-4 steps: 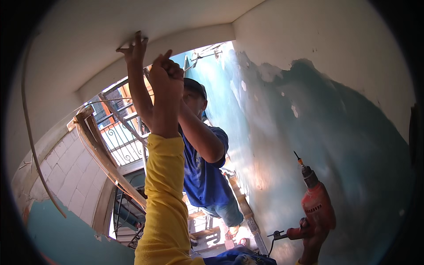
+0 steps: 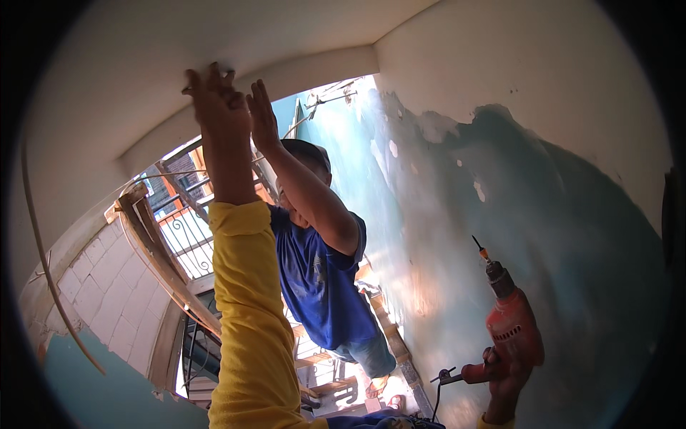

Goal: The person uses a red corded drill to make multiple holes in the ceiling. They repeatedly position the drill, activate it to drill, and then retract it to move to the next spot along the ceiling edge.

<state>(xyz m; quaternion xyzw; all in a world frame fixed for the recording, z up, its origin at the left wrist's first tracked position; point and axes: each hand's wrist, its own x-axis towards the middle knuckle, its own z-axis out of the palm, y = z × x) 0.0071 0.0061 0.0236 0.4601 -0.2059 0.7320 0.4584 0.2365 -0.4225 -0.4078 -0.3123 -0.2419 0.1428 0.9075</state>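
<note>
My left hand [image 2: 220,118], at the end of a yellow sleeve, is raised close to the ceiling [image 2: 143,57]. It holds nothing that I can see; one finger points up and the others are loosely bent, slightly blurred. Fingertips of another person's hand show behind it, so whether mine touches the ceiling is unclear. That person's other hand [image 2: 263,118] is up beside mine, fingers straight. At lower right my right hand [image 2: 504,382] grips a red power drill [image 2: 513,329] by its handle. The drill's bit points up, beside the wall.
Ahead stands the person in a blue shirt [image 2: 321,286] and dark cap. A patchy blue-green wall [image 2: 486,214] rises on the right. Left are a loose cable [image 2: 44,264], a wooden post [image 2: 153,250], pale blocks [image 2: 107,279] and a metal railing [image 2: 187,236].
My left hand has moved left, now overlapping the other person's far hand. That person's nearer hand has come into view, fingers straight. The drill has hardly moved.
</note>
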